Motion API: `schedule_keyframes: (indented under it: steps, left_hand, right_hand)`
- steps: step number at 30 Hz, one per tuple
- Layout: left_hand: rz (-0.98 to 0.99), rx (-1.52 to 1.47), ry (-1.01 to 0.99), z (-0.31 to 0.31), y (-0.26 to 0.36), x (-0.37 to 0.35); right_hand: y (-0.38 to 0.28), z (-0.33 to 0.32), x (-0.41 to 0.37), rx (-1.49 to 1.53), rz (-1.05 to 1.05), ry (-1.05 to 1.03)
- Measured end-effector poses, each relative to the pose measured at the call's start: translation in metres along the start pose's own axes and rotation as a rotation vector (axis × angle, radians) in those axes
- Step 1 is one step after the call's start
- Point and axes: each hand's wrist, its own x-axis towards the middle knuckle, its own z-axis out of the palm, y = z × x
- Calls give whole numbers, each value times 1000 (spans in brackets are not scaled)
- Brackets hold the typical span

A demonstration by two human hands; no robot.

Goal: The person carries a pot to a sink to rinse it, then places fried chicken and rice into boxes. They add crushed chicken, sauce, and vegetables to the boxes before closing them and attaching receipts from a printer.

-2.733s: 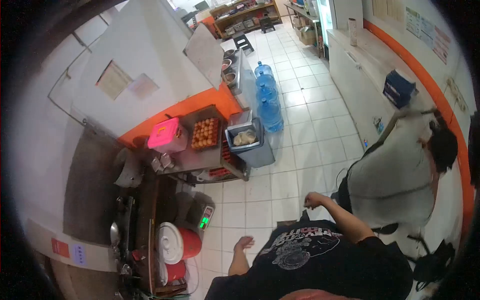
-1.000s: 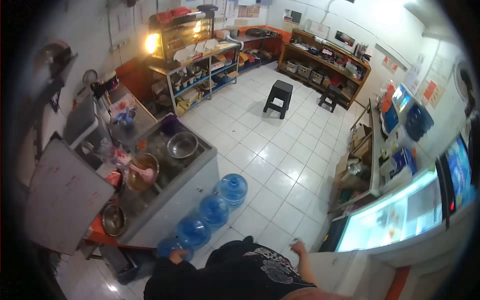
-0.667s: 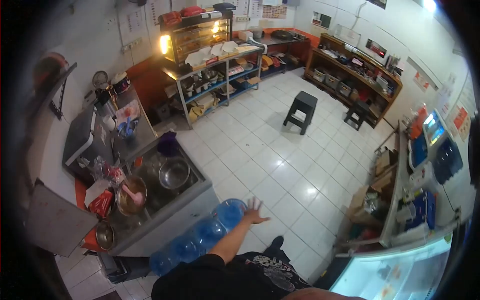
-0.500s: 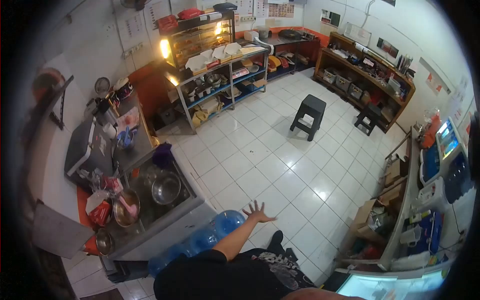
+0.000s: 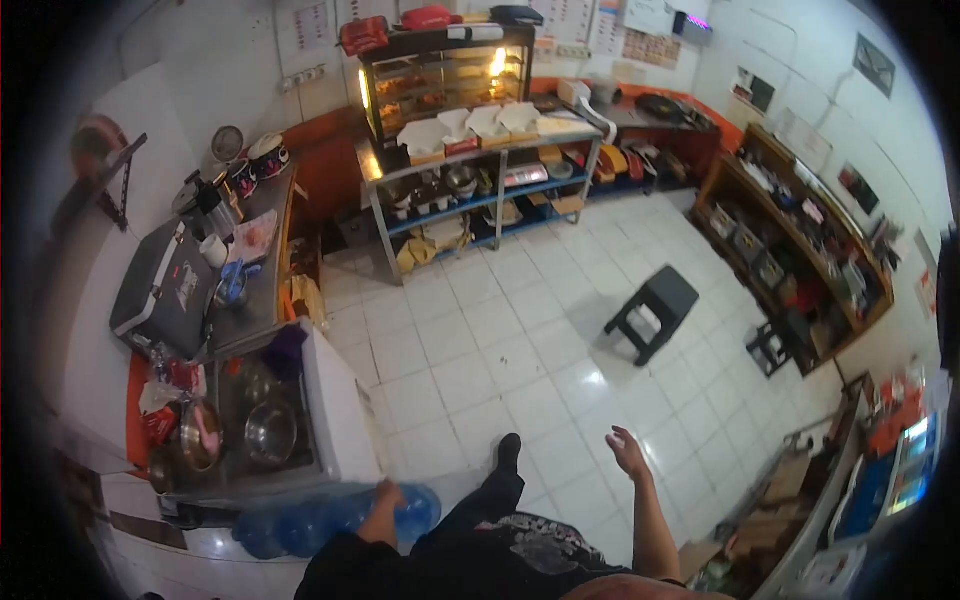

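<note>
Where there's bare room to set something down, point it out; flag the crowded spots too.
Free: the tiled floor between the metal shelf unit and black stool, and between that stool and the right hand. Crowded: around the grey cooler box and atop the shelf unit, among white boxes.

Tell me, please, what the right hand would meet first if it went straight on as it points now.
The right hand would probably meet the metal shelf unit, passing left of the black stool; depth is unclear, so it might brush the stool.
</note>
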Motion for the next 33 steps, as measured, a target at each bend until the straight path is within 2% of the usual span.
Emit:
schedule_keyframes:
  steps: [1,2,3,4,5,6,7,8,9,10,12,13,14,15,16,17,20,23,25,26,27,28,29,30,33]
  left_hand:
    - [-52,-187,-162,42,-18,25]
    - [354,288,-190,99,-35,59]
    - [339,120,-213,119,-34,50]
    - [340,40,-223,109,-20,60]
    - [340,-40,-235,97,-6,70]
    - [423,-202,-220,93,10,79]
    - [497,-367,-197,82,27,88]
    - [427,-385,-114,51,58,108]
    - [356,-406,-33,20,90,131]
    - [337,-399,-160,-8,125,185]
    - [371,-319,-324,-53,195,293]
    - [389,-299,-359,-85,228,332]
    - [494,-254,-262,-166,253,329]
    - [673,-247,-76,-171,272,379]
    - [590,-332,-90,-224,297,376]
    - [506,-421,-98,-311,327,341]
    - [477,-476,-96,-389,372,378]
    - [527,-474,-179,-364,381,466]
    - [108,-934,-492,-439,398,392]
    - [42,-1196,-600,-403,381,426]
    - [-97,-1351,-493,-409,389,412]
    - [-338,-1404,-452,-341,382,465]
    - [-201,-1356,-432,-348,381,451]
    - [-149,-1365,-408,-359,384,440]
    - [-182,-1447,-383,-383,402,444]
  right_hand:
    - [-3,0,34,-156,13,29]
    - [-2,-2,57,-315,44,57]
    - [-11,-3,71,-196,69,17]
    - [-26,-8,82,-72,99,-15]
    - [-8,-7,107,-192,194,-39]
    - [40,1,112,-314,306,-78]
    - [86,5,108,-490,231,-106]
    - [111,8,112,-654,145,-133]
    - [102,-2,101,-96,404,-168]
    - [93,-12,92,472,644,-199]
    - [232,-11,53,1028,278,-262]
    - [187,-26,74,453,510,-177]
    - [151,-34,99,18,745,-166]
    - [139,-41,122,-39,781,-161]
    - [131,-46,149,-53,785,-158]
    - [123,-50,179,-51,773,-160]
    - [103,-64,271,-36,723,-178]
    - [81,-79,356,-36,687,-229]
    - [68,-86,409,-48,666,-284]
    - [64,-88,440,-62,653,-316]
    - [59,-91,470,-82,643,-350]
    - [52,-92,500,-105,630,-395]
    - [47,-94,530,-136,620,-444]
    - [41,-95,559,-169,615,-497]
    - [32,-96,651,-261,584,-674]
